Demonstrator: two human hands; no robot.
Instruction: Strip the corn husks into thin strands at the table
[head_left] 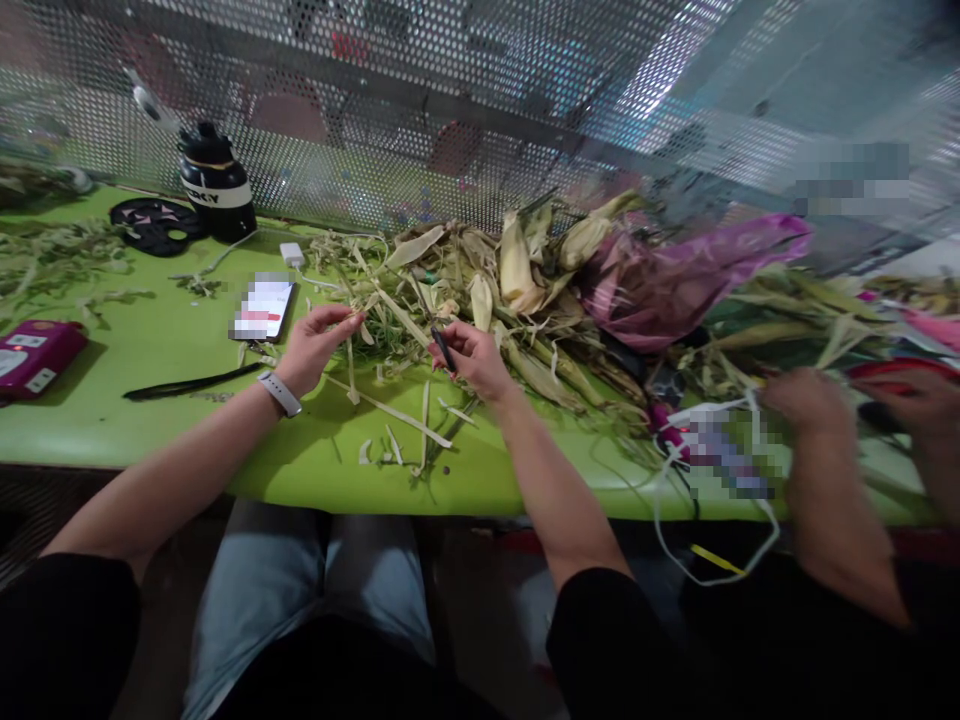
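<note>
My left hand (321,345), with a pale watch band on its wrist, pinches a thin pale strip of corn husk (351,365) at its fingertips. Closed around a slim pointed tool with a dark handle (442,348), my right hand (476,360) is a short way to the right; the tool's exact kind is not clear. Between and behind the hands lies a heap of dried corn husks (517,265). Loose cut strips (397,408) and small scraps are scattered on the green table (300,470) in front of them.
A phone (262,308), a black strap (191,382) and a magenta box (37,358) lie on the left. Behind them stands a black bottle (217,185). A pink plastic bag (675,280) rests on the husks. At right, another person's hands (814,405) work beside a white cable (660,510).
</note>
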